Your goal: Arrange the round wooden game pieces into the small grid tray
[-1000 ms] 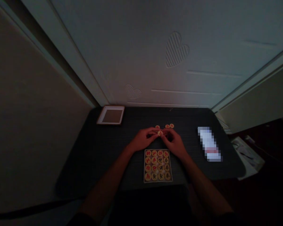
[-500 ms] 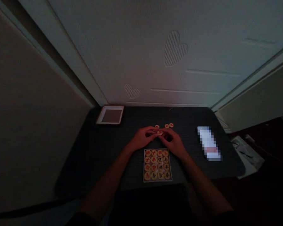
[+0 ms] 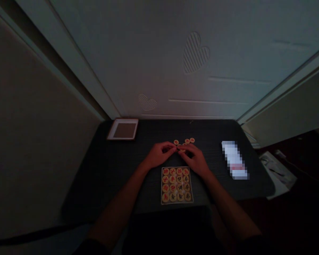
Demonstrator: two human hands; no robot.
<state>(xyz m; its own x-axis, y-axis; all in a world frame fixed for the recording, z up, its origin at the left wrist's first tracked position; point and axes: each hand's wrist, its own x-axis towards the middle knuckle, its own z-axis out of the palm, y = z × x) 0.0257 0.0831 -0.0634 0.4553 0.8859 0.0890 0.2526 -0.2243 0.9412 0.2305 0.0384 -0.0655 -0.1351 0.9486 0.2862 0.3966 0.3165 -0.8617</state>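
My left hand (image 3: 162, 154) is closed, thumb and fingers meeting beside the other hand's fingertips; whatever they pinch is hidden. Facing it, my right hand (image 3: 194, 158) is curled with its fingers around a pale round Chinese chess piece (image 3: 183, 150), only partly visible. More loose pieces lie just beyond the fingertips: one with a red character (image 3: 176, 142) on the left and two side by side, among them a piece (image 3: 192, 140) on the right. Nearer to me, between my forearms, is a square tray (image 3: 162, 186) holding rows of pieces with red or black characters.
The dark table (image 3: 108, 177) stands against a white panel (image 3: 159, 63) with raised hearts. At its back left is a shallow open box (image 3: 110, 133). A blurred-out phone-like object (image 3: 234, 159) lies on the right. Papers (image 3: 278, 175) are beyond the right edge.
The piece between my fingertips has gone from face-on to mostly covered by my right fingers. More loose pieces show behind the hands. The tray's pieces stay in place.
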